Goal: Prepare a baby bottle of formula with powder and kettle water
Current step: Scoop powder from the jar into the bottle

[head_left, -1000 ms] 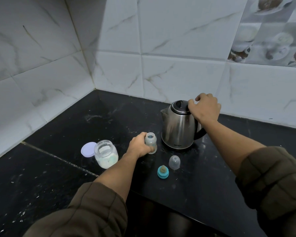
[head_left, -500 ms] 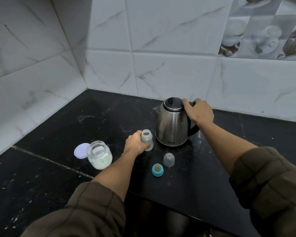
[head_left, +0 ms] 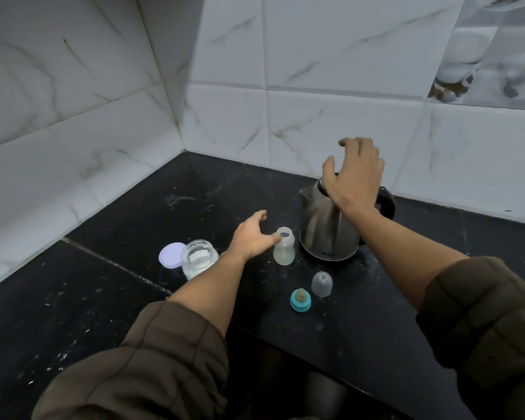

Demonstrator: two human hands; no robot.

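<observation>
A small clear baby bottle (head_left: 284, 247) stands open on the black counter (head_left: 376, 328), just left of a steel kettle (head_left: 328, 228). My left hand (head_left: 252, 234) is beside the bottle with fingers spread; only a fingertip seems to touch its neck. Above the kettle's lid hovers my right hand (head_left: 353, 174), fingers apart, holding nothing and hiding the lid. The black handle sticks out to the right. A glass jar of white powder (head_left: 199, 259) stands open at the left, its lilac lid (head_left: 171, 255) beside it. In front lie the teal teat ring (head_left: 300, 300) and the clear cap (head_left: 322, 283).
White marble-look tiled walls (head_left: 88, 165) meet in a corner behind the counter. The counter's front edge (head_left: 300, 353) runs diagonally just below the teat ring, with a dark gap beneath. My brown sleeves fill the lower part of the view.
My right hand has let go of the kettle handle and risen above the lid. My left hand has loosened its grip on the bottle and opened. The camera view shifted left.
</observation>
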